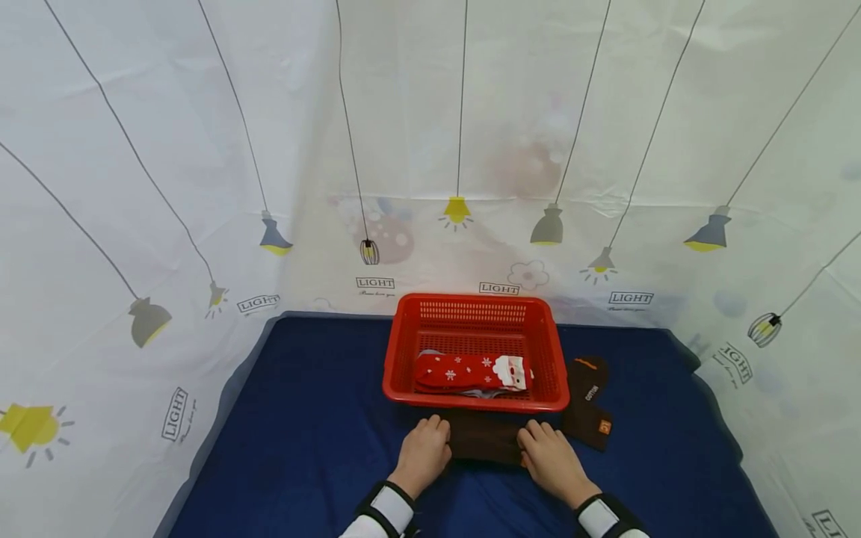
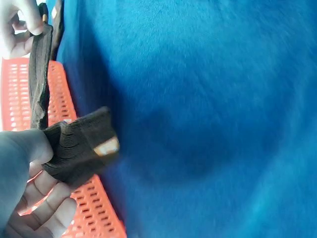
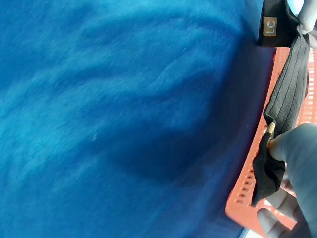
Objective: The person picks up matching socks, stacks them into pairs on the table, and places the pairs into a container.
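Left hand (image 1: 424, 452) pinches one end of a brown sock (image 1: 483, 439) between thumb and fingers; the right hand (image 1: 553, 457) pinches it near the other end. Leftmost, white sheeting (image 1: 101, 359) printed with hanging lamps borders the worktop (image 1: 323, 366), which is covered in blue cloth (image 1: 269, 456). Directly beyond the hands, a red basket (image 1: 474, 300) stands in the way of any straight push forward. Inside it, a red sock (image 1: 451, 372) with snowflakes and a Santa figure lies over something grey. Just beside the basket's right wall lies a second brown sock (image 1: 585, 392), marked COTTON.

The held sock runs crosswise between the hands, close along the basket's near wall. Its end juts past the left thumb, bearing an orange label (image 3: 270, 27); an orange mark (image 3: 271, 128) shows by the right thumb.

Blue cloth stretches widely leftward to the sheeting, then nearer the person, and rightward past the second sock.
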### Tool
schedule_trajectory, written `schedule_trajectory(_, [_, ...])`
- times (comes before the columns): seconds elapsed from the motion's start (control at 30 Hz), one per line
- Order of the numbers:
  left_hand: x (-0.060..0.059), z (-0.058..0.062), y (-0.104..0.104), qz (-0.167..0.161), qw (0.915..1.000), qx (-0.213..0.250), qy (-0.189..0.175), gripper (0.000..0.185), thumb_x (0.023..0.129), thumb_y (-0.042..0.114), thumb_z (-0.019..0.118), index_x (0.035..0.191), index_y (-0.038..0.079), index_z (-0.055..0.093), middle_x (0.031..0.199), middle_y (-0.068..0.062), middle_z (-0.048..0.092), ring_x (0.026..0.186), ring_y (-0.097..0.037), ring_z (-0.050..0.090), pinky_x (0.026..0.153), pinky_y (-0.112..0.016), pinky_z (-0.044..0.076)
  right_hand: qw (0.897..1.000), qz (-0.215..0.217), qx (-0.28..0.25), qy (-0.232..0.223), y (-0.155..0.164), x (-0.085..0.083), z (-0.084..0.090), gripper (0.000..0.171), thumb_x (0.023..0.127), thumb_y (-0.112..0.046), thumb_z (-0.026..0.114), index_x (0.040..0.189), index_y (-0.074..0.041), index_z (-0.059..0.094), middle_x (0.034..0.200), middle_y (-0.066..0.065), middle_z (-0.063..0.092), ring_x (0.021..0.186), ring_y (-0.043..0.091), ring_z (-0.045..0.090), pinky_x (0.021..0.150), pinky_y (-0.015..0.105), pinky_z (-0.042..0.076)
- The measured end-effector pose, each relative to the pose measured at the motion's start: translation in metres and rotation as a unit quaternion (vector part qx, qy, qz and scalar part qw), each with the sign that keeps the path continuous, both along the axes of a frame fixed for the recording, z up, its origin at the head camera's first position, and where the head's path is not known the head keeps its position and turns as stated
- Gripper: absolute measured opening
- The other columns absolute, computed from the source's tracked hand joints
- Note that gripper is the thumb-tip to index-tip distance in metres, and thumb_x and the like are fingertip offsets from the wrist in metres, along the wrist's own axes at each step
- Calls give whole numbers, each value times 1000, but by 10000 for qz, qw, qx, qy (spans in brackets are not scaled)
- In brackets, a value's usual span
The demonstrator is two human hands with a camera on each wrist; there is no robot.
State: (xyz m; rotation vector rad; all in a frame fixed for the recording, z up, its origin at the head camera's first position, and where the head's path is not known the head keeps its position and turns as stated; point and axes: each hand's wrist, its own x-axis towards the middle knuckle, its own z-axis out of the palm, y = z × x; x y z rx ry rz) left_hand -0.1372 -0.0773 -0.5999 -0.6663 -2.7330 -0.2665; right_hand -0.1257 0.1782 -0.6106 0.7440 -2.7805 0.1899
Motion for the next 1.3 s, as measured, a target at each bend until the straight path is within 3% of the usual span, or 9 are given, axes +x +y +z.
schedule_trajectory(0.2, [1, 13, -16, 99, 9980, -205, 582, 22, 64, 16, 72, 70, 15, 51, 70, -2, 49, 62, -19, 49, 52, -27, 40, 9998, 84, -59, -145, -17, -4, 6, 18, 76, -19, 68, 82, -20, 51, 80, -4, 44, 71, 14, 44, 58, 27, 32])
schedule_trajectory(0.37, [1, 12, -24, 185, 9946, -554, 854, 22, 62, 18, 73, 74, 12, 56, 73, -4, 52, 64, -20, 50, 56, -29, 43, 9998, 168, -85, -12, -27, -5, 6, 18, 75, -20, 69, 81, -19, 52, 79, -4, 44, 71, 14, 45, 58, 27, 33])
schedule_trajectory(0.87, [9, -23, -11, -26, 9950, -793, 599, 22, 62, 22, 74, 72, 14, 56, 70, -2, 50, 63, -18, 50, 55, -28, 43, 9997, 4, 153, -213, -14, 4, 0, 28, 72, -19, 73, 75, -21, 46, 77, -5, 41, 68, 13, 40, 56, 26, 28])
schedule_trajectory(1.03, [9, -31, -5, -77, 9948, -743, 689, 21, 61, 22, 73, 70, 14, 56, 69, -2, 50, 61, -18, 50, 53, -28, 42, 9991, -85, 151, -390, -8, 6, -3, 26, 72, -18, 72, 75, -21, 45, 77, -5, 40, 68, 13, 39, 56, 27, 28])
schedule_trajectory(1.3, [12, -38, 2, -171, 9956, -776, 494, 21, 61, 23, 73, 74, 15, 58, 71, -1, 50, 63, -18, 50, 52, -27, 39, 9983, -134, 302, -486, 1, 10, -15, 25, 73, -19, 71, 76, -20, 47, 78, -4, 41, 69, 13, 40, 56, 28, 30])
